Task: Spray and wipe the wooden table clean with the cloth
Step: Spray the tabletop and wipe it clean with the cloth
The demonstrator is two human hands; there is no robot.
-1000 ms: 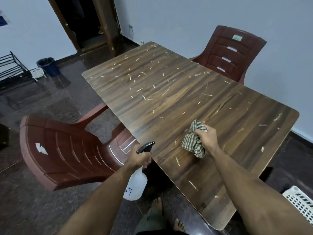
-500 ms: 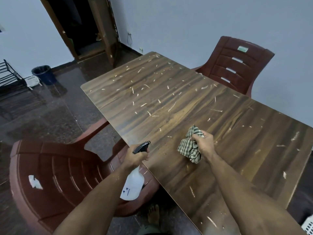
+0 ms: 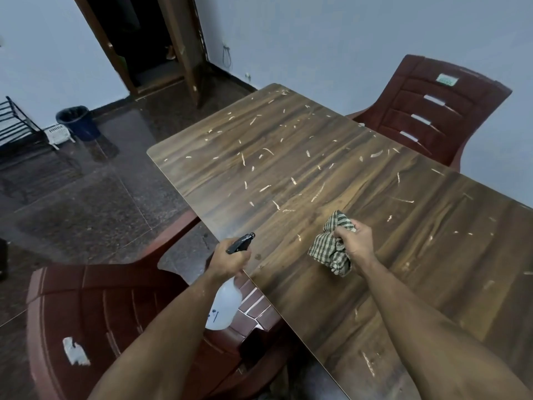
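Observation:
A long wooden table (image 3: 331,174) runs from the middle to the lower right, dotted with many pale scraps and scratch marks. My left hand (image 3: 229,256) grips a white spray bottle (image 3: 223,306) by its black trigger head, at the table's near left edge, nozzle pointing across the top. My right hand (image 3: 353,241) clutches a bunched green-and-white checked cloth (image 3: 328,249) just above the tabletop, right of the bottle.
One maroon plastic chair (image 3: 95,307) stands at the left under the table's edge, another (image 3: 432,111) behind the table against the wall. On the dark floor at far left are a blue bin (image 3: 75,122), a black rack (image 3: 16,125) and an open doorway (image 3: 144,39).
My view has shifted left and forward along the table. Both hands moved with it, the bottle raised to the table edge and the cloth carried further up the tabletop.

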